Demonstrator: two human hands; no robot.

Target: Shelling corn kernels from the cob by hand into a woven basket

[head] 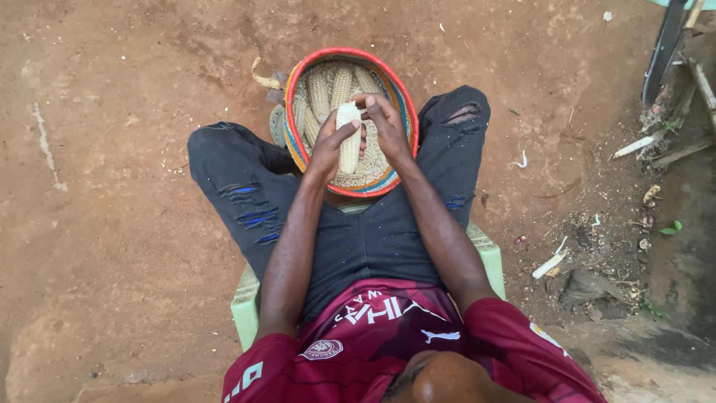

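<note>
I sit on a pale green stool (489, 257) with a woven basket (297, 141), rimmed in red, orange and blue, between my knees. It holds several whole maize cobs (319, 91) and loose kernels. My left hand (330, 143) grips a pale maize cob (349, 142) upright over the basket. My right hand (387, 125) grips the same cob from the right, fingers over its top end.
Bare reddish dirt ground surrounds me. A bare cob (264, 79) lies beside the basket's left edge. Sticks, husk scraps and debris (634, 146) litter the right side. A dark blade-like tool (663, 51) lies at the upper right.
</note>
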